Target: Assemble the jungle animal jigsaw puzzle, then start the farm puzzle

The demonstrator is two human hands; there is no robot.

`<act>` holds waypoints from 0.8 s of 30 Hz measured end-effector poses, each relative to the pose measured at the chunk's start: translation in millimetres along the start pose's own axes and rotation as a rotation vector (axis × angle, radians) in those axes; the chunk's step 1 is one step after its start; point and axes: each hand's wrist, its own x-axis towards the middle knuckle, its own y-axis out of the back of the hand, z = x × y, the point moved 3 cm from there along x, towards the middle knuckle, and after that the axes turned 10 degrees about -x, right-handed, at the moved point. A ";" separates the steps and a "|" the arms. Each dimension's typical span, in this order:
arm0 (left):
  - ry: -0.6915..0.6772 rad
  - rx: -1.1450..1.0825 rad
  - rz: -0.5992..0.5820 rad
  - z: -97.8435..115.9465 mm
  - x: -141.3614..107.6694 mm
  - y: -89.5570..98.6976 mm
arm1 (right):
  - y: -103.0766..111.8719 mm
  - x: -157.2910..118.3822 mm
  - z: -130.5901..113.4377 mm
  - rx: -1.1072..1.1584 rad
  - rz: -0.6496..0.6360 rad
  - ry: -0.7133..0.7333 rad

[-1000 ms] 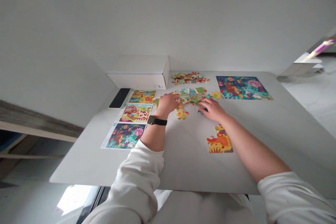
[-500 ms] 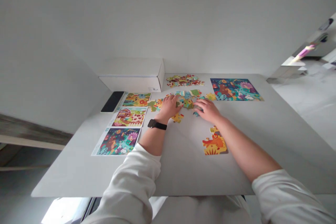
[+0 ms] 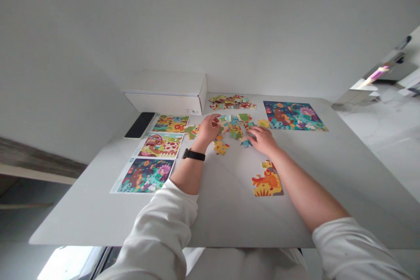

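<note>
Loose puzzle pieces [image 3: 235, 131] lie in a scattered group at the middle of the table. My left hand [image 3: 209, 130] hovers over the left side of this group, its fingers curled and apart, with nothing visible between them. On the right side, my right hand [image 3: 262, 139] rests with its fingers spread, the tips at pieces near a blue one [image 3: 246, 142]. A yellow piece [image 3: 220, 147] lies just below my left hand. Nearer the front, a joined lion section [image 3: 267, 180] sits beside my right forearm.
A white box [image 3: 164, 101] stands at the back left, beside a pile of pieces [image 3: 232, 102]. Picture sheets [image 3: 146, 176] and a black phone [image 3: 140, 125] lie on the left. The completed dark puzzle picture [image 3: 294, 115] is at the back right.
My left hand has lifted off the pieces and its fingers have turned upward and curled. My right hand has shifted slightly right, uncovering more of the blue piece. The view has tilted slightly.
</note>
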 end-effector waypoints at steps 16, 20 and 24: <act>0.045 0.183 -0.047 5.4 0.9 26.6 | 11.9 84.7 52.5 0.217 -0.013 -0.219; -0.061 0.307 -0.065 7.2 -0.1 26.1 | -2.6 122.5 46.0 0.094 -0.066 -0.087; -0.124 0.408 0.016 9.7 -0.5 30.9 | -9.9 142.1 40.1 0.017 -0.186 0.021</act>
